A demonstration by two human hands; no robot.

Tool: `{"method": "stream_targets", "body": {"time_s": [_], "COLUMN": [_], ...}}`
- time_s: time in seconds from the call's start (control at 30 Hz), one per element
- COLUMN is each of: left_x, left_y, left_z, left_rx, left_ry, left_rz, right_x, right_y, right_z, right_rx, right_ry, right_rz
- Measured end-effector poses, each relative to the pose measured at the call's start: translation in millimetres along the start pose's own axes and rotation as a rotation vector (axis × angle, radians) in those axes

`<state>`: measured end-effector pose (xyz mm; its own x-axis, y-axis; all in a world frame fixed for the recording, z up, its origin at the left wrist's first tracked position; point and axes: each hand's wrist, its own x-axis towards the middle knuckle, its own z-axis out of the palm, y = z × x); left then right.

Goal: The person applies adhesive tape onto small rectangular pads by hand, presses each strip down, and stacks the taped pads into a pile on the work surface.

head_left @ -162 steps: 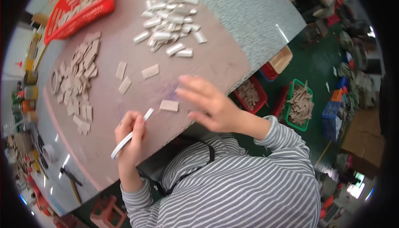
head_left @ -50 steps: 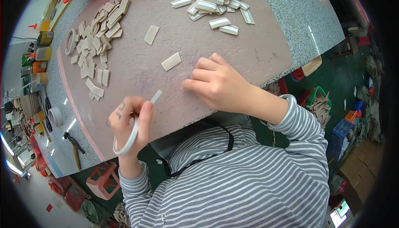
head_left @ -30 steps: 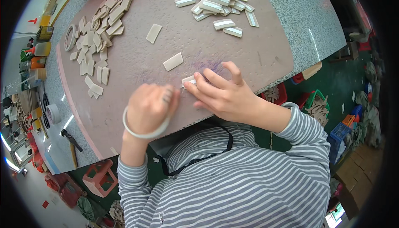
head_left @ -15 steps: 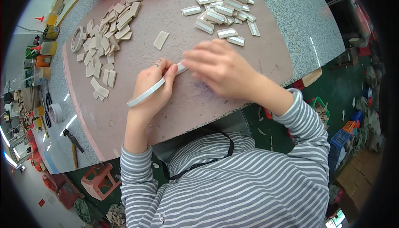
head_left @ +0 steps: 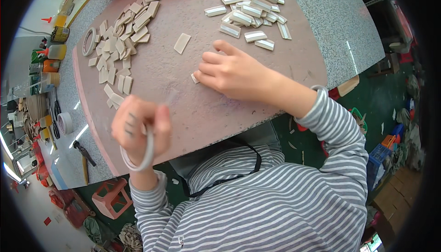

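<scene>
"Checking the right hand (head_left: 232, 74) first: what's under it?"

"A small beige rectangular piece (head_left: 195, 78), flat on the mauve work mat (head_left: 156, 75). The fingers bend down over it, and only its left end pokes out past their tips."

"Pinched, or merely pressed?"

"I can't tell; the thumb is out of sight beneath the hand. The finger on the far side arches up, clear of the mat."

"And the left hand (head_left: 140, 128)?"

"Curled around a roll of white tape (head_left: 149, 150), whose band loops down toward the wrist. The thumb is blurred."

"So which hand is nearer the piece?"

"The right, touching it. The left is well apart, off toward the near left, so the piece lies between the two, right at the right fingertips."

"Its long axis?"

"Too covered to call. The loose beige piece (head_left: 182, 43) just beyond shows its own: slanting from near left to far right."

"Anything around that?"

"A pile of plain pieces (head_left: 121, 41) to its left, a pile of white-striped pieces (head_left: 252, 11) to its right."
</scene>
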<state>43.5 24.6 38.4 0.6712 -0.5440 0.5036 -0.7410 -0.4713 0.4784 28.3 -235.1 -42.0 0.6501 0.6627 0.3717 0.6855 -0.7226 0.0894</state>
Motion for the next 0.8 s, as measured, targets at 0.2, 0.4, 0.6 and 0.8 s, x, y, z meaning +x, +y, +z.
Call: {"method": "stream_targets", "body": {"time_s": [0.2, 0.4, 0.6, 0.8], "left_x": [-22, 0, 20, 23], "left_y": [-26, -22, -31, -27], "left_z": [4, 40, 54, 46], "left_rx": [-0.097, -0.507, -0.292, 0.027], "left_ry": [-0.013, -0.346, -0.639, -0.594], "left_rz": [-0.324, -0.622, -0.391, -0.202], "right_x": [-4, -5, -37, -38], "right_y": [-14, -25, -41, -62], "right_z": [-1, 0, -21, -16], "right_rx": [0.635, 0.655, 0.65, 0.031], "right_ry": [0.131, 0.345, 0.27, -0.024], "right_rz": [0.233, 0.64, 0.621, 0.316]}}
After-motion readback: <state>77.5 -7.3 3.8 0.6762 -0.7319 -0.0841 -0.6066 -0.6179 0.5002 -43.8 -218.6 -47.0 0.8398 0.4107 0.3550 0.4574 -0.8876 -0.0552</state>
